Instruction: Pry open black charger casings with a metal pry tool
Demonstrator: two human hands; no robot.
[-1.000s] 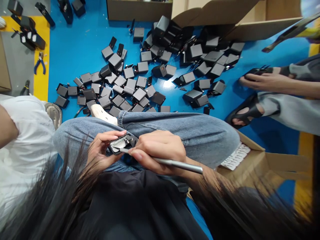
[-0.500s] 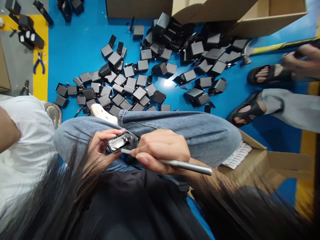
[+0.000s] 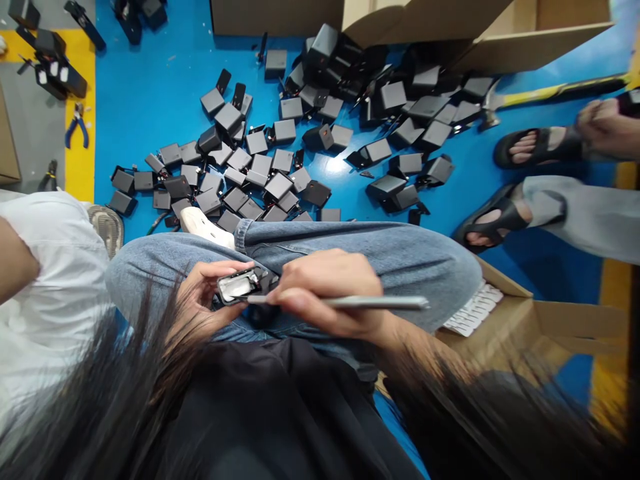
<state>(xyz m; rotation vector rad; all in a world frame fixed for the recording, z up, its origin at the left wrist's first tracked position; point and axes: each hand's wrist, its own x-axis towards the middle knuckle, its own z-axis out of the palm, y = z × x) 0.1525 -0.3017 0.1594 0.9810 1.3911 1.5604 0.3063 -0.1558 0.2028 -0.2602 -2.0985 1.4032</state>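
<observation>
My left hand (image 3: 200,300) pinching the opened black charger case (image 3: 243,285) over my lap, my right hand (image 3: 325,293) gripping the metal rod (image 3: 350,303), tip at the case edge, loose cases (image 3: 260,167) strewn across the blue floor (image 3: 150,100) ahead

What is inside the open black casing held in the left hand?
The casing shows a pale, silvery interior, with the metal rod's tip at its edge. The right hand covers its right end.
</observation>
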